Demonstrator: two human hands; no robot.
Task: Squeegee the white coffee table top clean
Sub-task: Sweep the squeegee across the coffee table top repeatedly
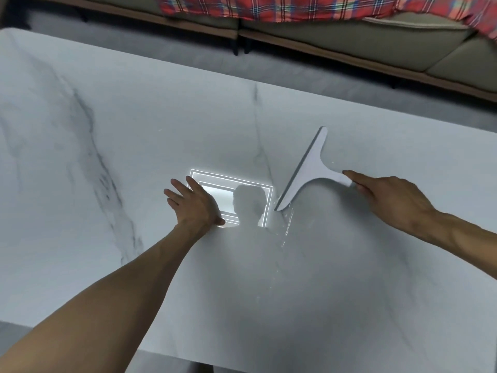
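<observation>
Head view: the white, grey-veined tabletop fills most of the picture. The squeegee lies right of centre with its blade down on the surface. The blade runs diagonally, its far end pointing away and its near end just beside a bright light reflection.

The right hand has its grip clamped on the squeegee's handle, with the forefinger laid straight along the handle toward the blade. The left hand holds nothing. Its fingers are straight and spread, flat on the tabletop at the reflection's left edge, apparently bracing the body.

A thin trail of water beads runs from the blade's near end toward the person. This suggests a stroke is under way and that water is escaping past that tip.

To do the stroke well:
- Press evenly through the forefinger so the whole rubber edge seats, the near tip included.
- Tilt the handle enough that the edge wipes and does not skate.
- Pull in one steady line to the table edge.
- Overlap the next pass over the bead trail.
- Move the left hand off any strip about to be wiped.

How much of the top is already dry cannot be told under this glare. Beyond the table stands a sofa with a plaid blanket.
</observation>
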